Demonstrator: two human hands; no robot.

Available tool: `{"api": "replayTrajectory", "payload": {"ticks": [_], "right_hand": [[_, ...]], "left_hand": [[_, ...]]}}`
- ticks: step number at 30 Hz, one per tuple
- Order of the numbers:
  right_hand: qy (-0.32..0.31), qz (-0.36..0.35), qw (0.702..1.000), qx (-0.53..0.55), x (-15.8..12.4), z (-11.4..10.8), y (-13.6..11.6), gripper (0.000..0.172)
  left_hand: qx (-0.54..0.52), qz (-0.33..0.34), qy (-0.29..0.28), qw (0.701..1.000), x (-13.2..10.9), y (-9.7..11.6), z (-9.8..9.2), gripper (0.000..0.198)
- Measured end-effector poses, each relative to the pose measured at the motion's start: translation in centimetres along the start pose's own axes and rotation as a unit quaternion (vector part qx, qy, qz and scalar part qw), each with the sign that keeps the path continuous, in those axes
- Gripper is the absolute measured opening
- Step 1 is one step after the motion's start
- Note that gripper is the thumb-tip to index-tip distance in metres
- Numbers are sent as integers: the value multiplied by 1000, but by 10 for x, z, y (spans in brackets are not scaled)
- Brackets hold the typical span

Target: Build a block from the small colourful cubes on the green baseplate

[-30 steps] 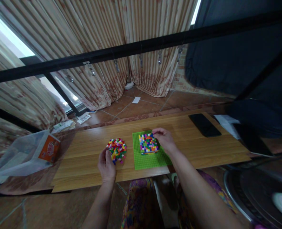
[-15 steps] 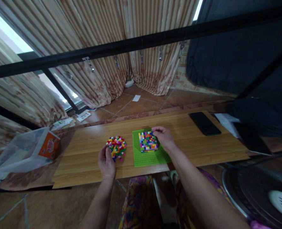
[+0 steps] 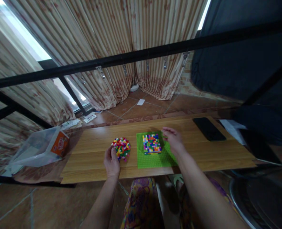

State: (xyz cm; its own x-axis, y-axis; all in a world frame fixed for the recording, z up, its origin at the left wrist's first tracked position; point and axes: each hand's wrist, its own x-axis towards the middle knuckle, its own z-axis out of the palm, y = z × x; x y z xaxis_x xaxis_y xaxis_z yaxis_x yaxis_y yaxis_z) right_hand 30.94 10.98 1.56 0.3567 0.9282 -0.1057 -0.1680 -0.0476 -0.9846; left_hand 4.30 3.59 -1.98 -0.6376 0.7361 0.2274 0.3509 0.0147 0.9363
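Observation:
A square block of many small multicoloured building bricks (image 3: 152, 143) stands on the green baseplate (image 3: 147, 161). My right hand (image 3: 175, 141) hovers just right of this block, over the plate's right side, apart from the bricks. Its fingers are a little spread, with nothing visible between them. To the left of the plate lies a round heap of loose coloured bricks (image 3: 122, 148). At the heap's left edge is my left hand (image 3: 111, 162), fingers curled and thumb close to them. Whether a small brick is between those fingertips is hidden.
The long wooden table (image 3: 90, 152) carries a black phone (image 3: 209, 128) at right. Left of the table sits a clear plastic bin (image 3: 36, 152) with an orange label. A black metal rail (image 3: 131, 58) crosses in front of the curtains (image 3: 112, 31). My knees are below the table.
My right hand has moved off the brick block to the right, and its fingers have parted. My left hand stays by the heap. The whole view has shifted slightly.

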Motion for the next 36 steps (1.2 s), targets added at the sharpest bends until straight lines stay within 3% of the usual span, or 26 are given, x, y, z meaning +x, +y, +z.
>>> {"api": "replayTrajectory", "payload": {"ticks": [3,5,7,11,13,14,18,27,31,36], "right_hand": [[37,-43,998,24,-3,-5,-15,24],[18,-90,996,20,-12,-3,-25,18],[-41,-122,992,0,-29,6,-30,15],[-195,-118,972,-52,-74,33,-20,11],[-314,-170,919,-169,-95,46,-8,13],[-341,-202,891,-223,-102,52,-1,16],[-331,-261,833,-359,-116,72,18,23],[-301,-259,773,-495,-116,101,39,19],[-302,-259,778,-486,-114,101,44,23],[-281,-300,832,-372,-113,91,28,27]], "left_hand": [[-10,-2,4,1000,-1,1,1,41],[-14,-2,5,1000,-2,2,1,41],[-16,-2,3,1000,-3,2,1,42],[-14,-1,1,1000,-5,2,1,42],[-14,1,-1,1000,-5,2,0,43],[-14,4,-2,1000,-5,2,0,43],[-7,25,-9,1000,-5,1,0,41],[-2,40,-16,999,-5,5,-1,37],[-2,43,-17,999,-6,7,-1,36],[9,47,-14,999,-5,5,-2,36]]}}
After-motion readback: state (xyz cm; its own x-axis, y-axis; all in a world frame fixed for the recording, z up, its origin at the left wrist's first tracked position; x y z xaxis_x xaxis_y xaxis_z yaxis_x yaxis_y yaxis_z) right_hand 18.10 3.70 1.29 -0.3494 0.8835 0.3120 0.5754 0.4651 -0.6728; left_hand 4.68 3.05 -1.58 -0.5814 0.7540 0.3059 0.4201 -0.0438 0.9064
